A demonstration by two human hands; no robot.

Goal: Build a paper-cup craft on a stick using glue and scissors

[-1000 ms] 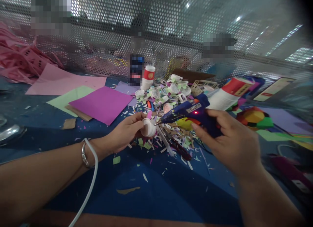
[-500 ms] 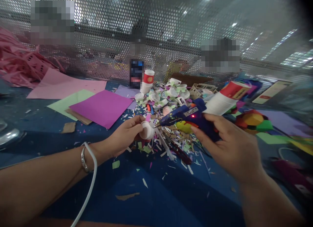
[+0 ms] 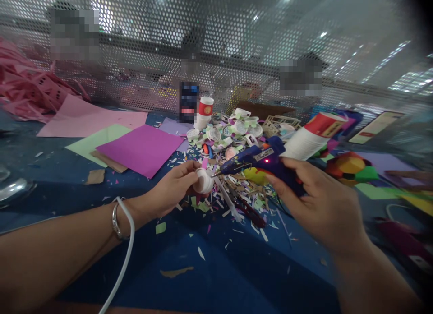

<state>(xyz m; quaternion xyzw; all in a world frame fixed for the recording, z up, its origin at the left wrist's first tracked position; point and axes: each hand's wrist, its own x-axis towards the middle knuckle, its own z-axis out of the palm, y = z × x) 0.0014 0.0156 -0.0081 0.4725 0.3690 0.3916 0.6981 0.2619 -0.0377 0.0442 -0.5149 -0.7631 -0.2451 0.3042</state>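
Observation:
Between the fingers of my left hand [image 3: 176, 187] is a small round white piece, like a cut paper cup bottom [image 3: 203, 181]. My right hand [image 3: 321, 201] is wrapped round a dark blue glue gun [image 3: 257, 158], whose red light glows on its side. The metal nozzle points left and meets, or nearly meets, the rim of the white piece; I cannot tell if they touch. Beneath both hands lie many paper scraps [image 3: 226, 196], along with a dark red-handled tool [image 3: 250, 212], partly covered. A pile of small white rounds with green strips [image 3: 237, 126] sits just behind.
Purple paper [image 3: 142, 149], green paper [image 3: 98, 140] and pink paper [image 3: 91, 117] lie to the left. Stacked white cups [image 3: 304, 142] lean at right, near a multicoloured ball-like item [image 3: 352, 168]. A red-and-white cup [image 3: 205, 108] stands before a perforated metal screen [image 3: 135, 57].
Both hands, the glue gun and the white piece stay almost where they were. A blurred brownish shape now shows at the far right edge.

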